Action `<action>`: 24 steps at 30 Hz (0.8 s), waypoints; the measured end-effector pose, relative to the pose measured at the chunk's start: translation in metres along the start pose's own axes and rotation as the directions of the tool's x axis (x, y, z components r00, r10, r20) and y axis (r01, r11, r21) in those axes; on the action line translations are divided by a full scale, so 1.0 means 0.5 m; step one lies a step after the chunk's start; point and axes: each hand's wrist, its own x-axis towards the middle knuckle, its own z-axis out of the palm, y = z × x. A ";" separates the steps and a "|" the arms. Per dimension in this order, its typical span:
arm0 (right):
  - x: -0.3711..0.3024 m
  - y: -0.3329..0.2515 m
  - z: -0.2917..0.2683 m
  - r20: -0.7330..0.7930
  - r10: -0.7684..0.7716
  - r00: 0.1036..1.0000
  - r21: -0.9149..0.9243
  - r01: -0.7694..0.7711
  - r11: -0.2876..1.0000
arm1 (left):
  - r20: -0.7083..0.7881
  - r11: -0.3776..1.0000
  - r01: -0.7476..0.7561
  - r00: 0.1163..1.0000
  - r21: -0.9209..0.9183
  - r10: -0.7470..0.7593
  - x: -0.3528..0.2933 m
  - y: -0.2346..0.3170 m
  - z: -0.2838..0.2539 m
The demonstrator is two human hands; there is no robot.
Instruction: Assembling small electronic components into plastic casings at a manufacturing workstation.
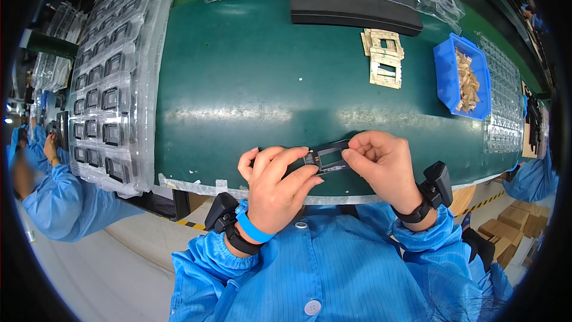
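Observation:
Just above the table's near edge, a small black plastic frame (322, 148) with a rectangular window is held between my two hands. My left hand (275, 183) has its thumb and index finger closed on the left end of the frame, where small metallic details show. At the right end, my right hand (386, 166) pinches with thumb and forefinger, the other fingers curled in. Whether a thin strip or film is also in that pinch is too small to tell. The fingers cover both ends of the frame.
Clear trays (128, 116) of black frames line the left side. Cream adhesive sheets (389, 79) with cut-out windows lie near a long black bar (357, 11). A blue bin (442, 77) of tan paper scraps stands right. A co-worker (59, 197) sits left; a blue sleeve (532, 182) shows right.

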 end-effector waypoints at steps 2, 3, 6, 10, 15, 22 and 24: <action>0.001 0.001 -0.001 0.006 0.012 1.000 0.017 -0.012 1.000 | 0.008 1.000 0.003 1.000 0.002 -0.003 0.000 0.001 -0.001; 0.002 0.002 0.000 0.010 0.012 1.000 0.019 -0.012 1.000 | 0.008 1.000 0.003 1.000 0.002 -0.003 0.000 0.000 0.000; 0.003 0.002 -0.002 0.016 0.015 1.000 0.021 -0.015 1.000 | 0.007 1.000 -0.003 1.000 -0.001 0.003 -0.001 -0.001 0.000; 0.004 0.004 -0.004 0.031 0.046 0.998 0.077 -0.048 0.996 | 0.005 1.000 -0.007 1.000 -0.006 0.007 0.000 -0.002 0.000; 0.005 0.007 -0.004 0.038 0.046 0.998 0.072 -0.048 0.996 | 0.012 1.000 -0.003 1.000 -0.003 0.003 -0.001 -0.002 0.001; 0.006 0.006 -0.004 0.034 0.032 0.999 0.064 -0.035 0.997 | 0.023 1.000 -0.002 1.000 0.013 0.001 0.001 -0.002 0.000; 0.005 0.005 -0.004 0.034 0.034 0.999 0.063 -0.036 0.997 | 0.023 1.000 -0.005 1.000 0.017 0.004 0.001 -0.002 0.000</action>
